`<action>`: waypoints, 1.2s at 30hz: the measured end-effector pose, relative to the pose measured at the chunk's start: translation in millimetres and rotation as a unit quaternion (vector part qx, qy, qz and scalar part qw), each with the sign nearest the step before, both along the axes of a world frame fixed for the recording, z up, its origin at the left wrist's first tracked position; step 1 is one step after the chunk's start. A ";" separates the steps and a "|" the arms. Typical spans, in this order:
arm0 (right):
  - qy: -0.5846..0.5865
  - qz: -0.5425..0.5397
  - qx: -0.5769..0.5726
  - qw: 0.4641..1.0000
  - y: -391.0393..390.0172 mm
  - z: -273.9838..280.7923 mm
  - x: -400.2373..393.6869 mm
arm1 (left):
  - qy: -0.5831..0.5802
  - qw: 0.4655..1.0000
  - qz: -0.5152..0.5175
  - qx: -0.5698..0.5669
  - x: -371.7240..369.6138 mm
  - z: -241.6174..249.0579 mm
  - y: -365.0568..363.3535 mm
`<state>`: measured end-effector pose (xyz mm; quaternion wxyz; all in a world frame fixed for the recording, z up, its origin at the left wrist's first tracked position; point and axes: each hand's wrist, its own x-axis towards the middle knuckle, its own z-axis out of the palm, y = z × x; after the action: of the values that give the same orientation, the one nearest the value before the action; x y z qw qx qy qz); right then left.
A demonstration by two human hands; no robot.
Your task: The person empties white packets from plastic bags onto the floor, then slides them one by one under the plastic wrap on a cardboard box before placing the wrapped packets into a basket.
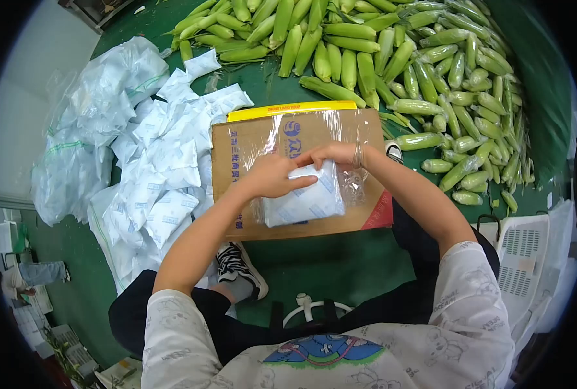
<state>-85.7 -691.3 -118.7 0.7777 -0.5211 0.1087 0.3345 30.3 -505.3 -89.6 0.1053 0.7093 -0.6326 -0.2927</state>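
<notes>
A puffy white packet [305, 200] with pale blue print, like an ice pack, lies on clear plastic film [356, 185] over a cardboard box [236, 155]. My left hand [272, 175] grips its far left part, with the thumb stretched across the top. From the right, my right hand [334, 154] bends over the packet's far edge, its fingertips meeting those of my left hand. Both hands are closed about that edge; some fingertips are hidden. Along the box's far edge sits a yellow strip [292, 110] with red lettering.
Many similar white packets [165, 162] are heaped at the left, beside clear plastic bags [71, 162]. Green corn cobs [350, 48] cover the floor ahead; film-wrapped cobs [476, 110] pile at the right. A white plastic basket [522, 253] stands near my right knee.
</notes>
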 end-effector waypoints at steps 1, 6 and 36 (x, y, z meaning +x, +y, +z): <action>0.003 0.000 0.028 1.000 2.0 -0.8 -4.5 | 0.001 1.000 -0.003 0.001 -3.6 -1.6 1.6; -0.273 0.028 -0.302 0.913 54.1 -16.5 -28.5 | 0.287 0.897 -0.069 0.329 -76.1 16.8 35.0; -0.243 -0.280 -0.754 0.542 257.6 100.1 -206.1 | 0.458 0.821 0.336 0.063 -149.0 3.0 72.0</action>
<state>-291.8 -433.7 -18.5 0.1483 -0.9198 0.2678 -0.2454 -118.8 -433.4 -86.6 0.4300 0.6671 -0.2145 -0.5693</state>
